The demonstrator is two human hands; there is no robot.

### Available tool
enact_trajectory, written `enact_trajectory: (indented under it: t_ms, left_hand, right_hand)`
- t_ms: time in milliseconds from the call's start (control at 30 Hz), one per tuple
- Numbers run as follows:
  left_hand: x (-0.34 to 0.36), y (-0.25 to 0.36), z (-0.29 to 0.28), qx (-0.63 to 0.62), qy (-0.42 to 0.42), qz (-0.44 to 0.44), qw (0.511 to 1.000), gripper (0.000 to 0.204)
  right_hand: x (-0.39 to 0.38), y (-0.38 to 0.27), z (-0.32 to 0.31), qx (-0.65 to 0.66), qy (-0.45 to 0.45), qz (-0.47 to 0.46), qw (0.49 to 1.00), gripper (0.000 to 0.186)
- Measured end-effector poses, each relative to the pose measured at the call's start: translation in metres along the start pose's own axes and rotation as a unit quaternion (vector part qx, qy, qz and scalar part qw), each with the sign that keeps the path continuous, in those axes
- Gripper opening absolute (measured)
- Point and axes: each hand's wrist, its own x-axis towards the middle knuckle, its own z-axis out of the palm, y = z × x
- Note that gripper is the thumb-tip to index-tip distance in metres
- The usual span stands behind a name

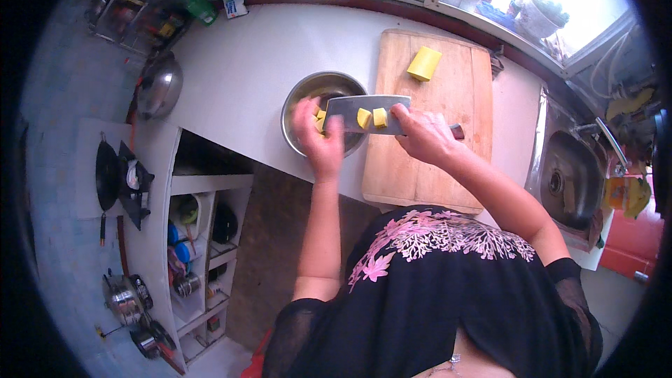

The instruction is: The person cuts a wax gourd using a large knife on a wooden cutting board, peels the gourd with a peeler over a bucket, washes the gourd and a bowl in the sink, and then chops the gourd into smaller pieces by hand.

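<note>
In my right hand (430,134) is the dark handle of a cleaver (343,108), its wide blade lying flat over the edge of a steel bowl (287,115). Two yellow chunks (379,118) rest on the blade. My left hand (322,143) is over the bowl at the blade's far-left end, a little blurred, thumb and fingers apart. More yellow chunks (320,120) show between them, apparently in the bowl. A larger yellow block (424,64) sits at the back of the wooden cutting board (399,175), whose left side the blade overhangs.
The white counter (238,63) runs below a window. To the right is a metal sink (570,175) with a faucet (612,143). A domed metal pot (159,85) stands at the left, near a green container (201,8). Open shelves (203,238) hold kitchenware at the lower left.
</note>
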Motion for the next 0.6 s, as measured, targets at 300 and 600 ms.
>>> enact_trajectory:
  t_ms: [300,600]
  left_hand:
    - [-0.004,-0.088,0.037,0.197,-0.154,-0.008,0.968,0.043]
    - [-0.036,0.041,0.102,0.080,-0.385,-0.035,0.919,0.054]
  right_hand:
    - [-0.029,0.012,-0.014,-0.060,0.031,-0.019,0.998,0.038]
    - [-0.160,0.142,0.014,0.584,0.068,0.316,0.745,0.023]
